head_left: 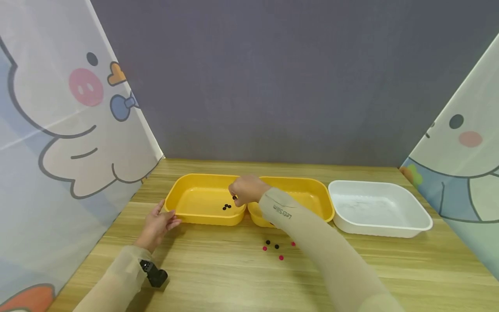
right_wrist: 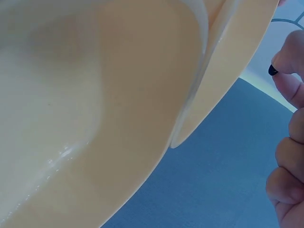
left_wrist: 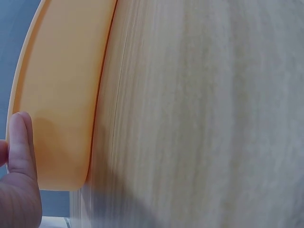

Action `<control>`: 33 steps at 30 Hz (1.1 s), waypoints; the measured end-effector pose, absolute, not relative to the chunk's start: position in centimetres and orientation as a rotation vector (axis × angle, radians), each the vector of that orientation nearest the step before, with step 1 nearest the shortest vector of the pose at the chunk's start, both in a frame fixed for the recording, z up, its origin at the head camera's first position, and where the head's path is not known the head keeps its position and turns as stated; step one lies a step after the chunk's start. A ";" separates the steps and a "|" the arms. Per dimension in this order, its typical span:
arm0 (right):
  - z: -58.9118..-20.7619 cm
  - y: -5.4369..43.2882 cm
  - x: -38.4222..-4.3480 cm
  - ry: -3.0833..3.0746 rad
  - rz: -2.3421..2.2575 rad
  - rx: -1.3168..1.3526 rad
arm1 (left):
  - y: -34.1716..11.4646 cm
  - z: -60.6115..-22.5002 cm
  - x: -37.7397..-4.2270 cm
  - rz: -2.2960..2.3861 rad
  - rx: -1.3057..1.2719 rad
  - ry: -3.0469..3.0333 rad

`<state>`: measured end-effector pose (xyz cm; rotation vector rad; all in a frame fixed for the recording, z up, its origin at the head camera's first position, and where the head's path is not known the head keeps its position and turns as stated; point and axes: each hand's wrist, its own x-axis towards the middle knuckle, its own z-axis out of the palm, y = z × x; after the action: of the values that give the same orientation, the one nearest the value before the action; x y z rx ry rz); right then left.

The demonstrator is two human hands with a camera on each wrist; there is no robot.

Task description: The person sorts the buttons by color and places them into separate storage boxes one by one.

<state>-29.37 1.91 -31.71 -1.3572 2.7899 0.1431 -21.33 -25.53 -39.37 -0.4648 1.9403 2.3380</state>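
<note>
You have three trays standing in a row on the tabletop (head_left: 218,268), which shows a striped wood grain. All are shallow, rectangular, with rounded corners and a smooth surface which looks like plastic: two are yellow and one is white. The left yellow tray (head_left: 206,219) contains three black pieces (head_left: 229,206), small and roundish, lying close together near its right end. The right yellow tray (head_left: 306,199) stands just beside it, partly covered by your sleeve (head_left: 278,208); the white tray (head_left: 380,227) is at the far right.

Your right hand (head_left: 247,190) is above the right end of the left yellow tray. Its thumb and forefinger pinch one small black bead (right_wrist: 273,70), and its other fingers are curled. Your left hand (head_left: 156,223) touches the front left corner of the same tray, with fingers nearly straight.

In front of the trays I count five more loose pieces: two black discs (head_left: 277,246) and three pinkish-red discs (head_left: 281,258), scattered well apart from your left hand.
</note>
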 end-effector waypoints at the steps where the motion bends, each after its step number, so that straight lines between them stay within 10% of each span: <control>1: -31.8 1.8 -29.4 2.790 0.154 -1.352 | -25.5 -39.4 -21.3 2.338 -0.464 1.943; 33: -32.4 -1.1 -30.7 2.744 0.254 -1.419 | -25.6 -39.5 -21.2 2.310 -0.455 1.974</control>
<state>-30.65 -1.14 -32.42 -1.4188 2.7436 0.2544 -21.19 -25.63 -39.48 -0.4549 1.9736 2.3097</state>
